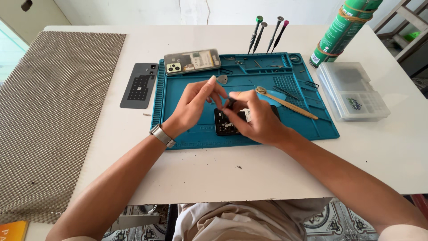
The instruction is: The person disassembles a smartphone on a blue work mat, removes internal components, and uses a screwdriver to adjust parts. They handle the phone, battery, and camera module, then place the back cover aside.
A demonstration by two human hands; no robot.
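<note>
Two hands (232, 109) over opened phone (225, 122), blue tray mat (321, 127), clear compartment box (354, 91)

Two bare forearms reach in from the lower corners and converge above a blue work mat (312, 129), the hands meeting over its middle. The left hand (196, 105) is raised slightly above the mat, wrist cocked, thumb and forefinger pinched together at the tips. The right hand (256, 118) sits lower and closer to the mat's near edge, fingers curled inward, its fingertips (232, 103) touching those of the left. A metal watch (162, 135) circles the left wrist.
</note>
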